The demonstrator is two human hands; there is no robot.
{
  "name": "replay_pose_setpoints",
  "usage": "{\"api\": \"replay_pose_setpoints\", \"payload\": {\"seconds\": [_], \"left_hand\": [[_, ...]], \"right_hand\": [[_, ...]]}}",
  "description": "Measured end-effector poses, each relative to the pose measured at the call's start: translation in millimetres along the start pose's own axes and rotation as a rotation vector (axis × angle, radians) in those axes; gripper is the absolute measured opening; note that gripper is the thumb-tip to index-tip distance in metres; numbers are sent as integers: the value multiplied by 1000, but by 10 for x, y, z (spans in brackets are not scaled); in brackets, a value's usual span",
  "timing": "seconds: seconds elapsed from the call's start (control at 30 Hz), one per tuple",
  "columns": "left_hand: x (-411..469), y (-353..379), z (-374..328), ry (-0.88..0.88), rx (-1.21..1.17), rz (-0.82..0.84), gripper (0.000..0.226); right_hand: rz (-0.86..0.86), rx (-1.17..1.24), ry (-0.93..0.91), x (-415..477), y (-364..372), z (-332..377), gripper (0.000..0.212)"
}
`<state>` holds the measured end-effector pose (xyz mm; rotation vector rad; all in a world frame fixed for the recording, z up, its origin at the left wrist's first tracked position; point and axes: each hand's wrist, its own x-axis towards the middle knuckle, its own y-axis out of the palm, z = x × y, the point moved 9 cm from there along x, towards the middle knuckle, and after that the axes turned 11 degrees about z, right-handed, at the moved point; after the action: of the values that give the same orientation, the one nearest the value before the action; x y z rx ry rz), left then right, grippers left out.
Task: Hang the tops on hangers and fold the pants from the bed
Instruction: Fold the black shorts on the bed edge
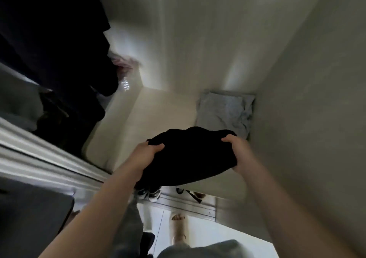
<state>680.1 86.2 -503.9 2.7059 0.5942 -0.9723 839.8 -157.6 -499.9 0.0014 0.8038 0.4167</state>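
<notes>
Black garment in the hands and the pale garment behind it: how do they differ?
The black garment is near black; the pale garment is light grey-blue. The black garment is gripped at both ends by the left hand and right hand; the pale garment lies on the shelf with no hand on it. The pale garment sits in the far right corner; the black garment is nearer the camera. Both are bundled cloth.

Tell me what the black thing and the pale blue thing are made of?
The black bundle looks like soft, matte cloth, maybe knit: it sags and bunches where the left hand and right hand grip it. The pale blue pile looks like thin fabric, perhaps cotton, with fine creases. The exact fibre cannot be told.
</notes>
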Motion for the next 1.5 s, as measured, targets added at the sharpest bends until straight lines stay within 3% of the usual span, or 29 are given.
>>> {"api": "replay_pose_setpoints", "payload": {"seconds": [0.07, 0.2, 0.33, 0.47, 0.6, 0.67, 0.73, 0.8, 0.87, 1.03, 1.27, 1.5], "left_hand": [[372, 114, -122, -36, 35, 58, 23], [1067, 433, -438, -25, 118, 137, 19], [1724, 851, -904, 109, 260, 211, 6], [2300, 1223, -1283, 274, 449, 243, 11], [2833, 1348, -1037, 155, 699, 177, 40], [2944, 1271, -830, 56, 852, 49, 61], [2939, 1291, -821, 178, 1005, -96, 66], [2954, 1475, -874, 397, 1093, -128, 60], [3073, 1710, -824, 510, 1227, -91, 56], [3628, 1847, -292, 352, 1317, -42, 60], [3844, 1835, -212, 525, 1266, -181, 57], [3919, 1862, -227, 356, 1324, -51, 60]], "right_hand": [[-44, 13, -6, 231, -128, 109, 2], [-183, 25, -32, 607, -474, 357, 4], [-320, -43, -192, 931, -768, 812, 17], [-468, -212, -323, 1180, -970, 1143, 24], [-553, -433, -97, 1554, -1172, 839, 51], [-587, -565, 12, 1658, -1169, 648, 64], [-643, -867, -37, 1711, -1049, 640, 74], [-633, -1154, -169, 1854, -856, 673, 75], [-584, -1310, -218, 2113, -745, 666, 70], [-556, -1470, -193, 2801, -881, 502, 66], [-625, -1513, -236, 3205, -1004, 243, 69], [-492, -1499, -149, 3293, -1079, 260, 69]]}}
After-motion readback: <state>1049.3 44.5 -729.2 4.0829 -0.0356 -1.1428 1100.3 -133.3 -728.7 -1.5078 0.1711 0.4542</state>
